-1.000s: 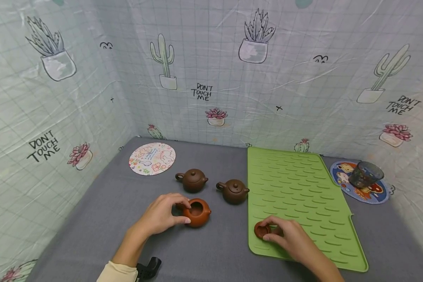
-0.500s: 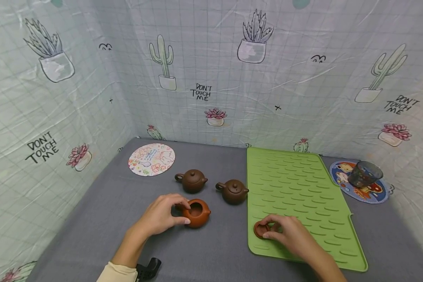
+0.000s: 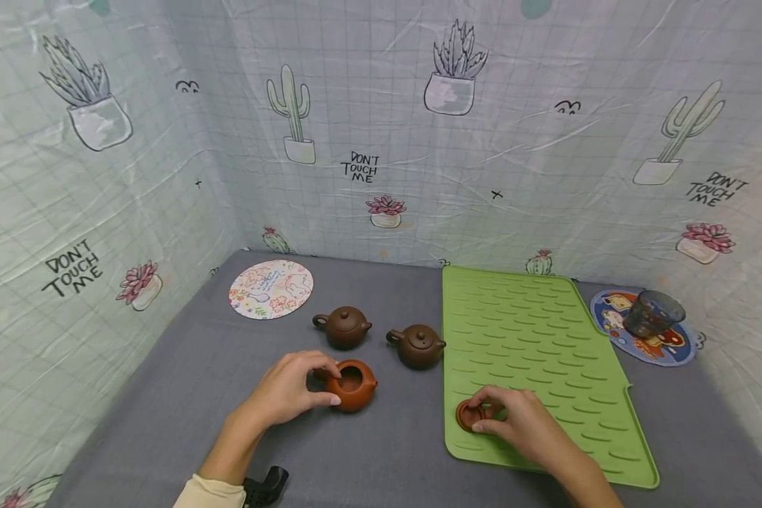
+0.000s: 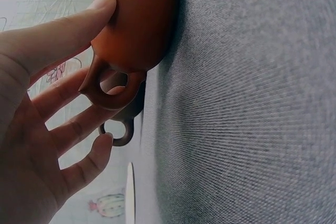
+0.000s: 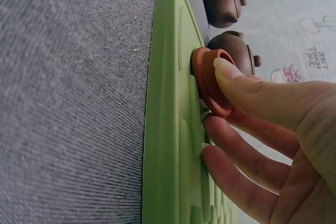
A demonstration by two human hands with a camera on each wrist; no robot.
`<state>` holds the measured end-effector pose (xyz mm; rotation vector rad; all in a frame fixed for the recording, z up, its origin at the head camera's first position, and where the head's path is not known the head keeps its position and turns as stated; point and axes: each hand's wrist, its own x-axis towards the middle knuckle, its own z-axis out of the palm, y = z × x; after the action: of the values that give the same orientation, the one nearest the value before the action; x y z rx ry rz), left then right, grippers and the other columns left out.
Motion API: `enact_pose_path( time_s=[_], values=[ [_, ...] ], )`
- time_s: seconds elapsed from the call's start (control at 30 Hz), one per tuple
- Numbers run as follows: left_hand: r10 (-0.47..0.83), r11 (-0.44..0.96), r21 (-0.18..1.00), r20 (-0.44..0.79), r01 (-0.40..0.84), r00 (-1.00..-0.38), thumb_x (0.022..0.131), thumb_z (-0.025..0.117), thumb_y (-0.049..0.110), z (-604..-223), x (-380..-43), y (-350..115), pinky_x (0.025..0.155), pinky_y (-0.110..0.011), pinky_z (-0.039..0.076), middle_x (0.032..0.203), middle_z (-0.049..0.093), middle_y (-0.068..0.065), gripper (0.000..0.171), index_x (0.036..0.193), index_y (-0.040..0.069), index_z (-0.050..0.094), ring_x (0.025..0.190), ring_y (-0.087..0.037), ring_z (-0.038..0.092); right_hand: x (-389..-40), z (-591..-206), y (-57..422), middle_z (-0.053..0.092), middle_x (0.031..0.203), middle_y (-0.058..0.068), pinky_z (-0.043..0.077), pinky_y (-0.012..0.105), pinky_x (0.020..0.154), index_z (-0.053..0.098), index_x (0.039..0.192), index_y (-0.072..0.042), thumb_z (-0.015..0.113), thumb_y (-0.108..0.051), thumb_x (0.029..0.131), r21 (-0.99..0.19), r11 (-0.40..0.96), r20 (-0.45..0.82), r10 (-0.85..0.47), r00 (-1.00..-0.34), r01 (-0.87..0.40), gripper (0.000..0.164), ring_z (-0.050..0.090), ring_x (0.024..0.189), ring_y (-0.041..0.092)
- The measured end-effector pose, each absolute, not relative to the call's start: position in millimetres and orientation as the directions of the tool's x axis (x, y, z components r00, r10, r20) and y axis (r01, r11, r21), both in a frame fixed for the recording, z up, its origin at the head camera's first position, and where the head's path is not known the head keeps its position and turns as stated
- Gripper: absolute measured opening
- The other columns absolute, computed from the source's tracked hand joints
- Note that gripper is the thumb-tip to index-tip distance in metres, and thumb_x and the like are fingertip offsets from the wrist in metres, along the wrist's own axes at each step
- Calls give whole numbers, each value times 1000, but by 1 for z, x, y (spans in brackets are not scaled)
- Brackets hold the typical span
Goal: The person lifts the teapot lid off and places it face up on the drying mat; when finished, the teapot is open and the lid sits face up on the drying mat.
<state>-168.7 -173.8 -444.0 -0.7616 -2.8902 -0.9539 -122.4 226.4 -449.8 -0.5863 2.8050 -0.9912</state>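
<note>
A lidless orange-brown clay teapot (image 3: 359, 399) stands on the grey cloth, its round mouth facing up. My left hand (image 3: 290, 386) holds its body between thumb and fingers from the handle side; in the left wrist view the looped handle (image 4: 118, 98) shows below the thumb. On the near left corner of the green ridged mat (image 3: 533, 339) lies the small reddish clay teapot lid (image 3: 465, 418), its hollow underside up. My right hand (image 3: 516, 418) pinches this lid by its raised inner rim, as the right wrist view shows.
Two dark brown lidded teapots, one farther back (image 3: 346, 327) and one beside the mat (image 3: 419, 347), stand behind the orange one. A round floral coaster (image 3: 271, 289) lies back left. At right a dark glass (image 3: 654, 315) stands on a blue patterned coaster (image 3: 676, 353).
Both hands keep their hold on the teapot and the lid with hardly any movement. The head view has shifted slightly.
</note>
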Motion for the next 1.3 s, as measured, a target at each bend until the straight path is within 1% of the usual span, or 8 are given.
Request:
enact_pose_path(
  time_s=[0.3,0.5,0.73,0.87,1.0,1.07,1.2,1.3],
  values=[
    [428,728,532,139,432,-893,75,91,33,-441,-167,-171,88,-35,56,109,74,14,28,97,30,75,100,-10,69,-125,-449,226,77,97,-7,55,21,69,72,102,-21,83,-23,83,-622,712,20,-403,-915,-327,22,69,78,-3],
    [402,783,468,121,410,-907,72,93,35,-436,-167,-167,80,-32,54,107,74,16,29,95,32,75,95,-7,68,-127,-446,226,77,98,-6,55,21,69,71,102,-20,83,-22,83,-615,711,11,-425,-905,-342,23,71,79,0],
    [411,809,416,103,414,-906,72,93,35,-429,-166,-163,71,-31,51,98,73,15,29,94,30,74,86,-9,66,-128,-444,225,76,98,-6,56,21,70,70,101,-19,84,-20,83,-603,715,-3,-446,-895,-354,23,72,80,1],
    [399,839,368,87,401,-913,71,93,36,-424,-166,-158,63,-29,46,91,71,15,29,91,31,73,77,-7,61,-131,-441,225,75,97,-5,57,20,69,70,100,-17,85,-18,82,-600,717,-27,-463,-886,-356,23,72,80,2],
    [387,867,316,63,386,-920,70,94,36,-417,-166,-153,58,-29,43,85,69,14,30,90,31,72,69,-5,53,-135,-437,225,74,96,-4,56,19,68,70,98,-18,85,-18,83,-586,726,-56,-480,-876,-361,22,73,80,4],
    [384,874,303,45,379,-922,69,95,36,-414,-167,-150,58,-30,43,84,68,13,31,89,30,72,69,-6,52,-136,-435,226,75,95,-4,56,20,68,69,97,-19,85,-19,82,-564,731,-50,-494,-868,-384,21,74,80,5],
    [389,882,291,-4,371,-921,69,95,37,-407,-168,-148,59,-32,43,82,66,11,31,87,28,72,69,-8,51,-137,-430,226,76,92,-8,55,21,66,68,95,-22,86,-27,81,-494,755,-25,-508,-861,-431,23,74,80,5],
    [403,881,288,-37,376,-915,70,93,40,-403,-170,-148,59,-32,41,81,65,11,30,86,27,72,69,-8,51,-138,-425,226,75,91,-10,52,21,64,67,95,-25,86,-34,80,-454,781,-32,-496,-868,-430,26,73,79,4]
  ],
)
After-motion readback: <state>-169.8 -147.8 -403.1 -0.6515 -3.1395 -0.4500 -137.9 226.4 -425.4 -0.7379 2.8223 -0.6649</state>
